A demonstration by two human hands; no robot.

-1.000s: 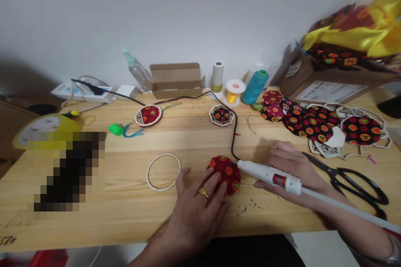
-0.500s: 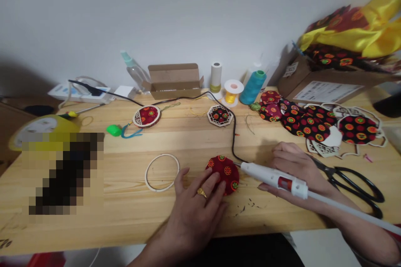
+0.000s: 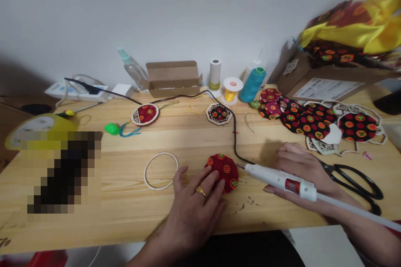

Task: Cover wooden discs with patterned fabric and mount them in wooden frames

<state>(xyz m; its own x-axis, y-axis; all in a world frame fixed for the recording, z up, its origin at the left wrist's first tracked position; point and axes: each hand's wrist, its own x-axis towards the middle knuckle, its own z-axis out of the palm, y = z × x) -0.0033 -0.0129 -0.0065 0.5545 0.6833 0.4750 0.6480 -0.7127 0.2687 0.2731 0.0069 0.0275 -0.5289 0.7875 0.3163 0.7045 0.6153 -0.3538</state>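
My left hand [image 3: 196,204], wearing a gold ring, lies with spread fingers on a round red patterned fabric disc [image 3: 224,169], pressing it to the table. The tip of a white hot glue gun [image 3: 278,181] sits just right of the disc, apparently not touching it. My right hand [image 3: 297,167] grips the gun, and a long white glue stick runs from its rear toward the lower right. A thin pale wooden ring [image 3: 161,171] lies just left of my left thumb, apart from it.
Black-handled scissors [image 3: 354,185] lie beside my right hand. The glue gun's black cable [image 3: 234,137] crosses the wooden table [image 3: 125,212]. Fabric pieces and lattice wooden frames [image 3: 313,123] are heaped at the right. Thread spools [image 3: 252,85], a cardboard box [image 3: 172,79] and a finished round ornament [image 3: 145,114] stand farther back.
The glue gun has shifted slightly right and swung, with its tip staying near the disc's right edge. My left hand stays on the disc, and the whole view has drifted slightly.
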